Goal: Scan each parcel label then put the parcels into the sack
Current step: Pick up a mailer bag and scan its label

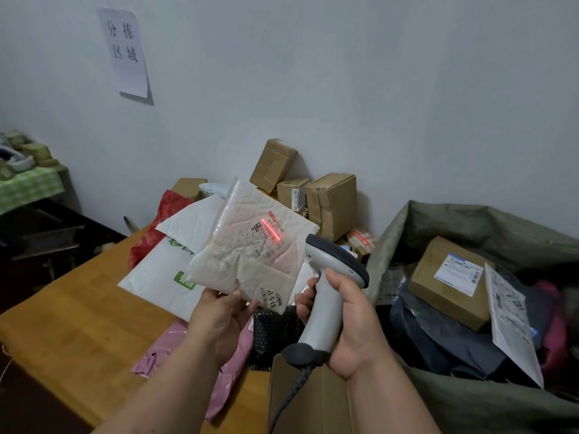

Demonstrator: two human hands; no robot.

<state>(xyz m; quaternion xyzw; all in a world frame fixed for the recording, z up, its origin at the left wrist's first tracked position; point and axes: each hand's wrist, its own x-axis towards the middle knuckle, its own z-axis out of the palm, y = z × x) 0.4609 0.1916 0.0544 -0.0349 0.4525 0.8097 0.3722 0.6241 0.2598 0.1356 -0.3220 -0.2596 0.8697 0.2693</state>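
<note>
Sack (445, 220) at right gapes, holding a box (451, 281), a papered packet and dark bags. Left hand (219, 321) pinches a mailer (250, 245) above the table (72, 308); right hand (351, 324) grips the scanner (329, 296), red line on the label (272, 234).

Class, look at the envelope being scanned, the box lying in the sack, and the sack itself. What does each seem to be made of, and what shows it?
Envelope: likely plastic bubble mailer; off-white, quilted, creased surface.
Box: brown cardboard, matte, with a paper label.
Sack: apparently woven plastic cloth; dull olive-grey, folds limply.
</note>
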